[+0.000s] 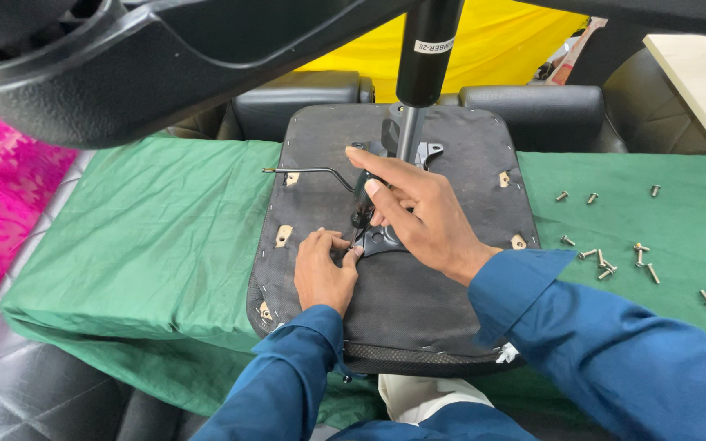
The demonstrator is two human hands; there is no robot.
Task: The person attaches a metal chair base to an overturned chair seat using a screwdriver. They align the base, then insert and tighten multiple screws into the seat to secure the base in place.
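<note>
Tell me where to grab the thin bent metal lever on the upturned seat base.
Grip the lever on its straight outer stretch near the free left end, coming from above. That part lies clear over the seat base; the inner end is hidden under the right hand.

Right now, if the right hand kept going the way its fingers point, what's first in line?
The right hand points up-left across the seat base. First in that line looks to be the bent metal lever, then the green cloth. Depth is unclear, so it might pass above the lever.
</note>
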